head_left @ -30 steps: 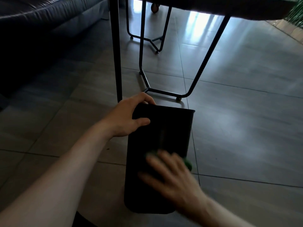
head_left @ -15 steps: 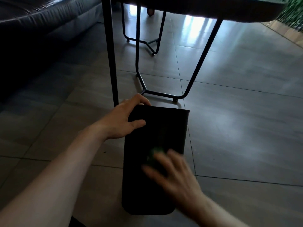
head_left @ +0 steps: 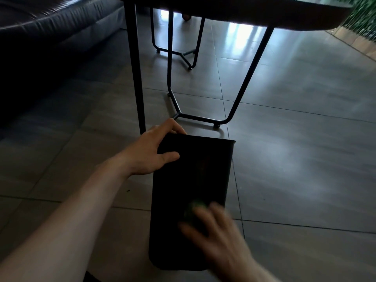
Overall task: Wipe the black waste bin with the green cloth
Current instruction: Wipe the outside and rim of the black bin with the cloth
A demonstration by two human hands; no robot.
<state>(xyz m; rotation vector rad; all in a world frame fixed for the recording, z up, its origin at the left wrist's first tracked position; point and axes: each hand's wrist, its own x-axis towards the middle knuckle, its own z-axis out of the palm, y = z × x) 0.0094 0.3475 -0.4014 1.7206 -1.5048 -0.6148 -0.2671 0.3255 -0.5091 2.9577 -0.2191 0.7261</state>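
Observation:
The black waste bin is tipped toward me on the tiled floor, its wide far end near the table legs and its narrower end close to me. My left hand grips the bin's far left corner, thumb on its upper face and fingers curled over the edge. My right hand, blurred by motion, presses the green cloth flat against the lower part of the bin's upper face. Only a small dim patch of the cloth shows beyond my fingertips.
A dark table on thin black metal legs stands just beyond the bin, its floor bar close to the bin's far end. A dark leather sofa fills the upper left. Green plants show at the upper right.
My right hand with the cloth has slid back and forth on the bin's face and is now lower, nearer me. My left hand keeps its grip on the far corner.

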